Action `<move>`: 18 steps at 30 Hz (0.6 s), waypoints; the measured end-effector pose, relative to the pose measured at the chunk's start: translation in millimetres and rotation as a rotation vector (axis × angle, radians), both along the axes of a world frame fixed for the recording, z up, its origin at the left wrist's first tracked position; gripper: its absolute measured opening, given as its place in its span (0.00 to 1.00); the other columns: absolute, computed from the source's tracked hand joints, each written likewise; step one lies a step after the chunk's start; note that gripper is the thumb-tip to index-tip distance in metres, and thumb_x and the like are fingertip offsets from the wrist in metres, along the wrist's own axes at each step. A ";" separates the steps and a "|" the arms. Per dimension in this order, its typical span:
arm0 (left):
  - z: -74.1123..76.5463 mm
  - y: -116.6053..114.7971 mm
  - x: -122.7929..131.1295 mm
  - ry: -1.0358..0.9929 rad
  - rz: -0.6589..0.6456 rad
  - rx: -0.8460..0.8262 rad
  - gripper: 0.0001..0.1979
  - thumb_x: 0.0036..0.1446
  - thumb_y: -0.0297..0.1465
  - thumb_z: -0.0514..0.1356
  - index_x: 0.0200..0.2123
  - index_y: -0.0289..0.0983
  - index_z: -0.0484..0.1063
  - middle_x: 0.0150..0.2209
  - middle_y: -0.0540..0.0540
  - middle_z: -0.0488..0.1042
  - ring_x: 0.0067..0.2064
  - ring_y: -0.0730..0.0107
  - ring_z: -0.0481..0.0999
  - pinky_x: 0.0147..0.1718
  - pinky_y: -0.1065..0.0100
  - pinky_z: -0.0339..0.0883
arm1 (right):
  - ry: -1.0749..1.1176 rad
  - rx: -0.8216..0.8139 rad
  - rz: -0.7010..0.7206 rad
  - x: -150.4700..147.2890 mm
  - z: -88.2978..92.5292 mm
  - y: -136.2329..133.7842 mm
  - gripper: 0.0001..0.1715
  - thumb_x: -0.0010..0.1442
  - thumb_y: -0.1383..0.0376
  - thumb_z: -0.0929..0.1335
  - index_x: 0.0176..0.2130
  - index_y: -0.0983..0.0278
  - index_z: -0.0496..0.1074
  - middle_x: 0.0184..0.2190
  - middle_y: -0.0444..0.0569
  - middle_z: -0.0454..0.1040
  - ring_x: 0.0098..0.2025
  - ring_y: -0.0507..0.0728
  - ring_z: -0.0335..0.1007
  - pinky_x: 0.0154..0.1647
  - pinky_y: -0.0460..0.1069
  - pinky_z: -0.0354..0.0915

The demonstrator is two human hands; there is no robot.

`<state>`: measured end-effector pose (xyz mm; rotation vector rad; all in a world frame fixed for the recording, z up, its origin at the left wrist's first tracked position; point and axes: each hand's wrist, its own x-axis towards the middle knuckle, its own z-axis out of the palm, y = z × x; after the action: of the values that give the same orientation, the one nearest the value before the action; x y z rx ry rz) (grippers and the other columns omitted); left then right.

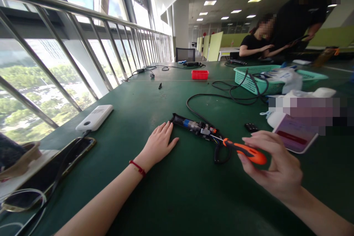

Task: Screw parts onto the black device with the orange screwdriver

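Note:
An opened corded power tool lies on the green table, its inner parts exposed and a black cable running off behind it. Flat on the tabletop, my left hand has its fingers stretched out, the tips touching the tool's left end. My right hand grips an orange and black screwdriver between thumb and fingers. Its shaft points left, with the tip at the tool's exposed middle. A small black part sits just beyond my right hand.
A teal basket with bags and a red tray stand farther back. At left are a white power bank and a phone with cables. Another phone leans at right. Two people are across the table.

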<state>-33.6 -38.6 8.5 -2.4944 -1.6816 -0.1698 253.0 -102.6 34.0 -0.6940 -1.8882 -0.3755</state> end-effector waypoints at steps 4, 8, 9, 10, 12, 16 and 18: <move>1.1 -0.2 0.4 0.017 -0.007 0.018 0.31 0.63 0.45 0.42 0.61 0.28 0.55 0.61 0.36 0.56 0.62 0.55 0.56 0.59 0.57 0.54 | -0.036 -0.003 -0.025 0.1 0.4 -0.4 0.19 0.52 0.73 0.69 0.45 0.64 0.67 0.29 0.46 0.72 0.32 0.55 0.70 0.37 0.55 0.70; 2.1 -1.1 1.0 0.037 -0.012 0.024 0.30 0.63 0.44 0.42 0.61 0.30 0.54 0.61 0.37 0.57 0.62 0.55 0.56 0.59 0.57 0.54 | 0.040 0.016 0.019 -1.5 1.9 0.5 0.29 0.50 0.74 0.70 0.51 0.63 0.63 0.36 0.49 0.72 0.39 0.57 0.70 0.38 0.55 0.71; 2.4 -1.3 1.1 0.042 -0.013 0.021 0.30 0.63 0.44 0.43 0.61 0.31 0.54 0.61 0.37 0.58 0.62 0.55 0.56 0.59 0.57 0.54 | 0.032 0.012 0.022 -2.0 2.7 0.2 0.27 0.50 0.74 0.70 0.50 0.63 0.63 0.35 0.48 0.72 0.38 0.57 0.70 0.38 0.55 0.71; 2.7 -1.6 1.0 0.046 -0.015 0.017 0.30 0.63 0.44 0.43 0.62 0.31 0.54 0.61 0.38 0.58 0.62 0.55 0.56 0.59 0.57 0.54 | 0.007 0.005 0.015 -2.3 3.4 -0.2 0.24 0.50 0.73 0.70 0.47 0.63 0.65 0.33 0.47 0.73 0.36 0.56 0.71 0.38 0.55 0.71; 3.0 -1.7 0.5 0.047 -0.023 0.016 0.29 0.63 0.43 0.43 0.62 0.32 0.54 0.61 0.38 0.58 0.62 0.55 0.57 0.59 0.56 0.55 | -0.054 -0.008 -0.008 -2.6 4.3 -1.1 0.16 0.52 0.72 0.69 0.42 0.63 0.67 0.28 0.44 0.73 0.29 0.53 0.70 0.38 0.56 0.70; 3.3 -1.4 -0.5 0.042 -0.051 0.024 0.28 0.63 0.43 0.43 0.61 0.35 0.55 0.60 0.38 0.59 0.61 0.54 0.58 0.57 0.54 0.56 | 0.006 -0.017 -0.016 -1.1 0.9 -0.7 0.23 0.51 0.72 0.69 0.47 0.61 0.65 0.32 0.46 0.73 0.33 0.55 0.71 0.38 0.56 0.70; 4.1 -1.7 0.5 0.039 -0.064 0.040 0.26 0.64 0.42 0.43 0.61 0.37 0.56 0.60 0.39 0.60 0.60 0.53 0.60 0.56 0.54 0.58 | 0.075 -0.018 0.005 -0.5 -0.9 0.2 0.29 0.49 0.73 0.70 0.51 0.61 0.63 0.36 0.48 0.72 0.38 0.57 0.71 0.38 0.56 0.71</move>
<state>-33.1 -40.3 12.6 -2.5073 -1.5691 -0.1579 252.6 -102.5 33.1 -0.7059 -1.8238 -0.3255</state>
